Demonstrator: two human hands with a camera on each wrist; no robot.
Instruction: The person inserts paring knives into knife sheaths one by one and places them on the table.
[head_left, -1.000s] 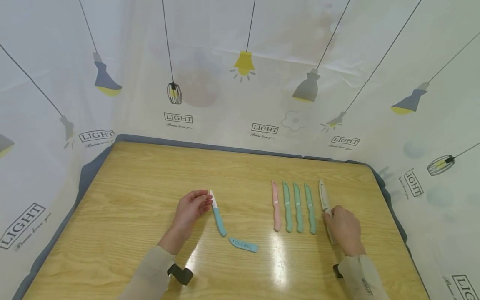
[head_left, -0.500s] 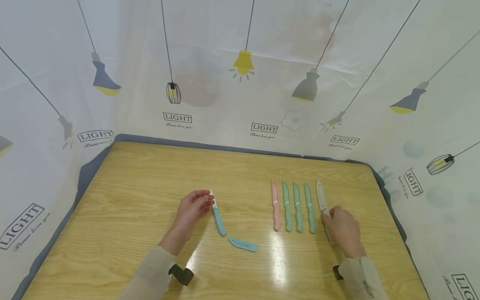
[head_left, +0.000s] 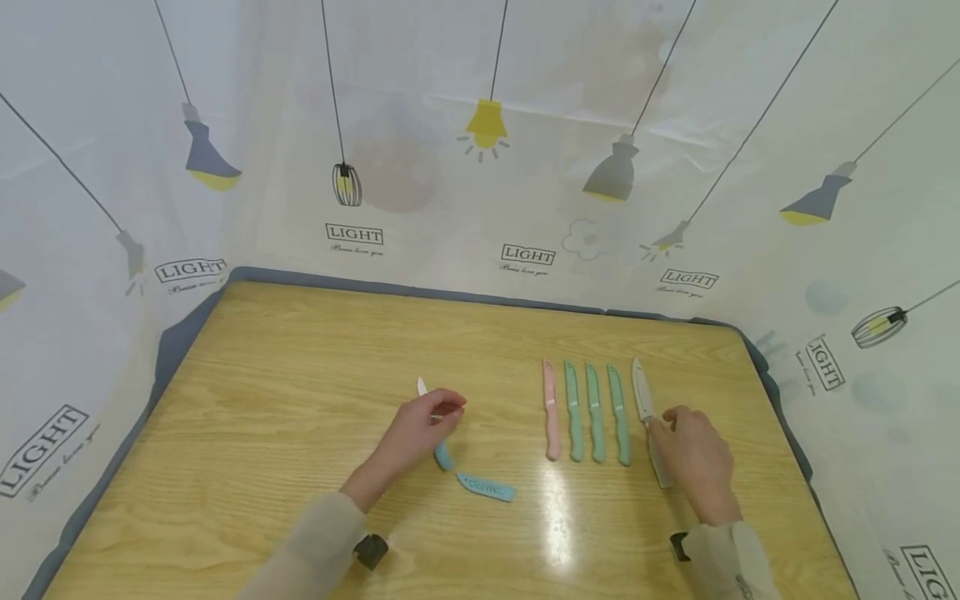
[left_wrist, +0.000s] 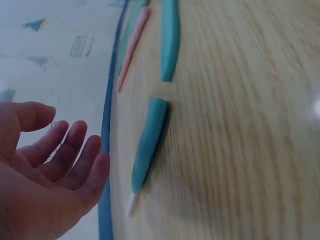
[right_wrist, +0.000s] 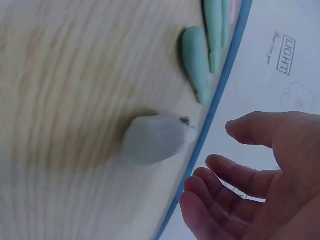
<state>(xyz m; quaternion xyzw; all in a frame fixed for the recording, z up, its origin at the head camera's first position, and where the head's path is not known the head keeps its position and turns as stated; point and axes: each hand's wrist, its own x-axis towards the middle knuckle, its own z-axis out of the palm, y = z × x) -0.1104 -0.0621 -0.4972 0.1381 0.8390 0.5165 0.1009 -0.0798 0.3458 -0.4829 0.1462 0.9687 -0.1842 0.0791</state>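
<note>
My left hand hovers over a knife with a blue handle and white blade, hiding its middle in the head view. Its fingers are loosely bent and hold nothing; the left wrist view shows them apart from the knife. Just nearer to me lies a blue blade cover with raised lettering. At the right, my right hand is beside the handle of a white knife lying on the table. A gap shows between its loosely curved fingers and the white handle in the right wrist view.
Left of the white knife, a pink knife and several green knives lie in a parallel row, tips away from me. The wooden table ends at a printed curtain behind and at both sides.
My left hand has left the blue knife's white blade and moved right, over the knife. My right hand has let go of the white knife, whose tip shifted slightly left earlier.
</note>
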